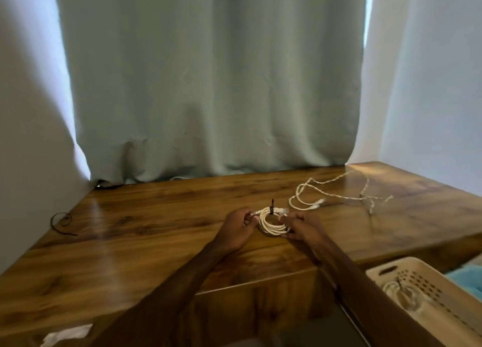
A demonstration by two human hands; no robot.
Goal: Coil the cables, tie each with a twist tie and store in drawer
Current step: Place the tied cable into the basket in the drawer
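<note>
- Head view is showing the coiled cable (pixel 272 222) over the middle of the wooden table (pixel 156 229), held between both hands, with a dark twist tie (pixel 271 209) binding its far side.
- Left hand (pixel 238 225) is pinching the coil's left edge by a connector, seemingly keeping the loops from springing apart.
- Right hand (pixel 302 226) is curling round the coil's right side, probably readying a lift.
- Loose cable (pixel 336 194) is lying uncoiled just beyond, awaiting its turn.
- Beige perforated bin (pixel 378 271) at lower right is holding another tied coil (pixel 399 293), likely this one's destination.
- Spare tie (pixel 62 220) is lying well apart, far left.
</note>
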